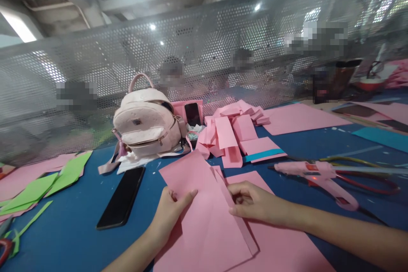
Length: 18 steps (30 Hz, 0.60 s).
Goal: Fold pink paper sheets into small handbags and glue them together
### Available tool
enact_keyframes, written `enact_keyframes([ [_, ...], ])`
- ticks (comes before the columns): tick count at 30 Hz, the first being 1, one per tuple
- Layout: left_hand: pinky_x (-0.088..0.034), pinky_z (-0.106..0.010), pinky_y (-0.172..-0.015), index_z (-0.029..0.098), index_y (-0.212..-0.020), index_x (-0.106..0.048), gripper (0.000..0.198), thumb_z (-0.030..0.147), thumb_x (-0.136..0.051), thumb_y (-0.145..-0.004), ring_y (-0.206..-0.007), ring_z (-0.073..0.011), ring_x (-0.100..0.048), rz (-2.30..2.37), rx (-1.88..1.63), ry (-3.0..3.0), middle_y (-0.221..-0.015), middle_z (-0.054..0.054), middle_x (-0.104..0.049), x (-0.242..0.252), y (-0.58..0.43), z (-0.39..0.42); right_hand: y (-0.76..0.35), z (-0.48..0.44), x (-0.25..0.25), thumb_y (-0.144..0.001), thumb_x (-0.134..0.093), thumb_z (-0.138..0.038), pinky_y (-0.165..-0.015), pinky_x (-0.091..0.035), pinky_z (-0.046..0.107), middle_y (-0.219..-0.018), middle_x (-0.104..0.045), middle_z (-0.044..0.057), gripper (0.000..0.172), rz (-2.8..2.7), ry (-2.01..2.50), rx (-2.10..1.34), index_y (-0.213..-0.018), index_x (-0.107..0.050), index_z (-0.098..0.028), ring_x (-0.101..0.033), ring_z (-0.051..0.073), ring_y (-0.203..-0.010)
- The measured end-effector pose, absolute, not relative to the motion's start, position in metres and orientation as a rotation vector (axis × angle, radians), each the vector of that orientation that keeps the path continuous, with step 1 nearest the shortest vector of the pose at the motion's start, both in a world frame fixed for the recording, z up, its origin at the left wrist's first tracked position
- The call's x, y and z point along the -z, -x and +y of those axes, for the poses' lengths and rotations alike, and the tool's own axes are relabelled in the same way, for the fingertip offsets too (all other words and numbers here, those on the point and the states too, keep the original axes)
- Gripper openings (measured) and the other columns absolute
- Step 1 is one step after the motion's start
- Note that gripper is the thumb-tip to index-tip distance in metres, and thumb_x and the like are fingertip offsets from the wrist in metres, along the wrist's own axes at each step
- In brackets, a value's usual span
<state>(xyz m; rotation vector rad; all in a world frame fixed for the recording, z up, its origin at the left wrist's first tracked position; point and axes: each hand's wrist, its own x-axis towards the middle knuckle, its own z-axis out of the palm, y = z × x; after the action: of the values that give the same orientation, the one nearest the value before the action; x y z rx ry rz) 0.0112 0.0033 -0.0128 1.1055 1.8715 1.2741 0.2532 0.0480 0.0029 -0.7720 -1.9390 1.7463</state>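
A folded pink paper sheet [204,216] is held up in front of me over the blue table. My left hand [170,208] pinches its left side, thumb on top and the other fingers partly hidden behind. At the right side, my right hand [250,199] grips a narrow folded edge between thumb and fingers. Beneath lies a larger pink sheet [280,246]. To the right of my right hand rests a pink hot glue gun [318,174] with a small red light. Cut and folded pink paper pieces [226,131] are piled beyond the held sheet.
A pale backpack [149,123] stands at the back, a black phone [121,197] left of my hands. Green paper pieces [47,182] and red-handled scissors [5,248] lie far left. Scissors with red and yellow handles [366,178] sit behind the glue gun. A perforated metal screen [204,63] borders the table.
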Motion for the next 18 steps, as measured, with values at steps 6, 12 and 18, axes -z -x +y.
enact_keyframes([
  [6,-0.046,-0.025,-0.056,0.019,-0.063,-0.052,0.043,0.049,-0.082,-0.061,-0.06,-0.0136,-0.052,1.688,-1.329,-1.113,-0.064,0.003,-0.057,0.005,-0.015,0.0,-0.254,0.047,0.001,-0.081,-0.072,-0.045,-0.069,-0.046,0.023,-0.09,-0.064,0.002,0.032,-1.702,0.744,-1.864,-0.094,-0.061,-0.018,-0.061,0.014,-0.078],
  [12,-0.056,-0.031,-0.061,0.018,-0.064,-0.077,0.032,0.048,-0.075,-0.074,-0.069,-0.0268,-0.071,1.435,-0.638,-1.491,-0.065,-0.009,-0.074,-0.011,-0.018,-0.028,-0.255,0.049,0.0,-0.079,-0.076,-0.042,-0.072,-0.045,0.021,-0.082,-0.06,-0.002,0.032,-1.613,0.735,-1.835,-0.085,-0.054,-0.019,-0.057,0.011,-0.077],
  [18,-0.057,-0.027,-0.08,0.016,-0.101,-0.08,0.033,0.04,-0.069,-0.081,-0.1,-0.0262,-0.071,0.873,-0.394,-1.895,-0.098,-0.01,-0.077,-0.044,-0.011,-0.023,-0.262,0.058,-0.004,-0.073,-0.078,-0.036,-0.065,-0.046,0.02,-0.083,-0.064,0.0,0.028,-1.811,0.68,-1.93,-0.086,-0.063,-0.016,-0.059,0.012,-0.073],
])
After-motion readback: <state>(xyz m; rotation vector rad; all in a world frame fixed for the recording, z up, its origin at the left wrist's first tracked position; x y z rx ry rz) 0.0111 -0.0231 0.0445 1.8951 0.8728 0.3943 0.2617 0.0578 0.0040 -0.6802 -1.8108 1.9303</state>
